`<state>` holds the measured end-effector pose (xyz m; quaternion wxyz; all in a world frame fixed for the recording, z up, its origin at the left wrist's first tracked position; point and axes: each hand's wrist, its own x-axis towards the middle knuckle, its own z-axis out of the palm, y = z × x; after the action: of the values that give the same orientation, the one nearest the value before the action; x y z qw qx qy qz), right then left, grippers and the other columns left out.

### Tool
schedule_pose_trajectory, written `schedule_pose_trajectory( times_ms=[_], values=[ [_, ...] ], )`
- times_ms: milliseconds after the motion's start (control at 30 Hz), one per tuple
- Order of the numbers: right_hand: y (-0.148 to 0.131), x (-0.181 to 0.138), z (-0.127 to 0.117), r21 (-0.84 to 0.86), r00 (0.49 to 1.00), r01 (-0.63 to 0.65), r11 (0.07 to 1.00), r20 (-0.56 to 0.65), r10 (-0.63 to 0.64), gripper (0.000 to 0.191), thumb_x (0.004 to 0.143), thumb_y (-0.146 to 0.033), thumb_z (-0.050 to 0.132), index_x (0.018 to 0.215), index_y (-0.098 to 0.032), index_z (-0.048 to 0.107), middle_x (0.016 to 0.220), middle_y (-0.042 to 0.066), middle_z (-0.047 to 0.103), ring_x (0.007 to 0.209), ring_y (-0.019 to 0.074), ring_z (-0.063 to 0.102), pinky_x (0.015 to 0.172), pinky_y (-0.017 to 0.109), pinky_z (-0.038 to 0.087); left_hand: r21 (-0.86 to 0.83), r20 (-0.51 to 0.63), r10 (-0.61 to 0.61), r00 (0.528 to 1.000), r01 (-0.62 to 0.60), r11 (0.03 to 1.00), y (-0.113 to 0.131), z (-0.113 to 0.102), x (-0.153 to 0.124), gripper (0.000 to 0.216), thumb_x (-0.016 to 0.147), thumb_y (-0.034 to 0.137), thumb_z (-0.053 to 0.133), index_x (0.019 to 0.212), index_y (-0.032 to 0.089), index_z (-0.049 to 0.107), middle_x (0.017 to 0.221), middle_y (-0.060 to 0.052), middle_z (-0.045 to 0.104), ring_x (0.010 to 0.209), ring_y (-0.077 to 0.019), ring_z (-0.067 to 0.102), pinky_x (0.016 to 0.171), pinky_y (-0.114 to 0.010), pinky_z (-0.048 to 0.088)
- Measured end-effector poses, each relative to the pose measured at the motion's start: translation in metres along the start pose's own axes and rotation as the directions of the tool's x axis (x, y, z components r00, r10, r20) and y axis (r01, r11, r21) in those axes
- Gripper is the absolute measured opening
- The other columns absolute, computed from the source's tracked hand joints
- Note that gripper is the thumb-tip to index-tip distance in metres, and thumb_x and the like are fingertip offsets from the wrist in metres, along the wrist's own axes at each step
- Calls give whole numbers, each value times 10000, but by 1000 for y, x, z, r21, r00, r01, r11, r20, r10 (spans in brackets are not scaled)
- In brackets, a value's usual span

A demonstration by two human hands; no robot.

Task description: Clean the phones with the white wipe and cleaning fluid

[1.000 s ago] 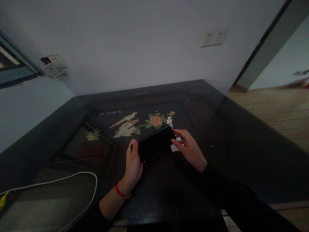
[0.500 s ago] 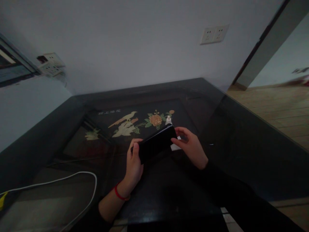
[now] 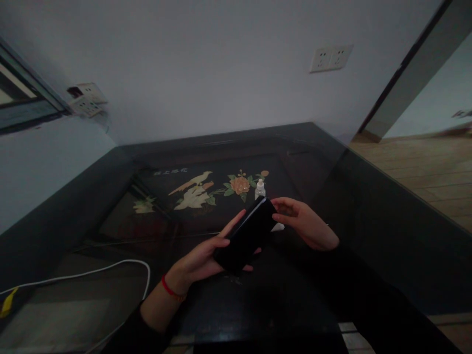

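Observation:
A black smartphone (image 3: 246, 237) is tilted above the dark table, its far end angled up to the right. My left hand (image 3: 206, 256) wraps around its lower end, with the thumb on the near face and fingertips showing past the right edge. At the upper right corner, my right hand (image 3: 304, 222) pinches the phone's edge between thumb and fingers. Just behind the phone stands a small clear dropper bottle (image 3: 260, 189) with a white cap. Partly hidden below the right hand lies a white piece of paper or cloth (image 3: 278, 227).
The glossy black table (image 3: 372, 216) has an inlaid bird and flower picture (image 3: 193, 194). A white cable (image 3: 84, 272) with a yellow tag (image 3: 8, 302) curves across the left side. Wall sockets (image 3: 331, 58) are on the wall behind, and a window (image 3: 27, 93) is at left.
The phone has turned to a steeper slant. My left hand has shifted its grip from the left end to beneath the phone, fingers now reaching behind it. My right hand stays at the corner.

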<state>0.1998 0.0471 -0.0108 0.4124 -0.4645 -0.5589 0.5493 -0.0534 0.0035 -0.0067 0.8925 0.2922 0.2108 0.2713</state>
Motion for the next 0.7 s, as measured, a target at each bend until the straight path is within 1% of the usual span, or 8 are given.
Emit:
schedule_pose_trajectory(
  times_ms=[67,167,233,367,467,533,600,700],
  values=[
    [-1,-1,4,-37,998,8,999,60,-6,384,691,-326,726,1031,-177,628,1037,73,661,972,211,623,886,403,483,49,-16,-38,999,39,998,-5,2,2,857,818,192,573,1491,458,114,1506,-103,390,1236,-367,528,929,-531,462],
    [0,-2,8,-49,993,50,998,110,-44,355,717,-298,708,1036,-198,591,1094,73,655,1034,218,617,902,403,481,85,-134,-3,991,14,996,-12,5,6,859,858,230,574,1481,494,44,1462,-114,446,1107,-319,624,799,-442,540],
    [-1,-3,10,-27,992,84,996,97,-81,357,718,-288,716,1032,-215,564,1108,64,659,1077,224,611,927,408,473,97,-207,45,977,-25,995,-14,7,7,852,878,268,580,1488,473,22,1403,-129,508,1033,-280,658,769,-409,553],
    [-3,-5,9,-8,993,74,997,90,-73,380,752,-301,690,1095,-226,545,1057,57,682,990,220,651,886,419,499,73,-236,71,969,-55,996,-14,9,9,843,891,303,578,1488,467,6,1369,-126,541,1017,-268,661,777,-423,558],
    [-2,-5,12,74,992,77,994,99,-84,495,745,-300,695,1214,-249,543,1177,68,654,1028,224,644,906,423,501,56,-251,135,959,-125,991,-14,9,10,846,899,313,566,1484,470,-25,1351,-124,556,1008,-269,662,787,-442,556],
    [1,-4,15,168,992,68,983,96,-85,584,725,-294,718,1275,-268,524,1238,64,630,1058,223,636,922,413,500,37,-256,162,953,-158,987,-14,10,11,800,905,344,550,1485,478,15,1350,-116,558,1011,-273,661,776,-446,562],
    [5,-3,19,273,996,18,962,80,-42,653,713,-299,735,1315,-269,483,1164,58,668,987,209,662,884,391,517,16,-258,172,951,-174,985,-14,11,12,737,910,392,530,1477,500,71,1351,-99,559,1028,-278,655,767,-452,566],
    [10,-3,27,353,998,-38,935,68,15,582,727,-327,729,1254,-216,508,1011,57,709,885,187,680,816,336,528,36,-278,216,936,-215,976,-15,14,14,695,910,400,530,1462,523,126,1336,-70,574,1023,-260,655,771,-444,569]
  ],
)
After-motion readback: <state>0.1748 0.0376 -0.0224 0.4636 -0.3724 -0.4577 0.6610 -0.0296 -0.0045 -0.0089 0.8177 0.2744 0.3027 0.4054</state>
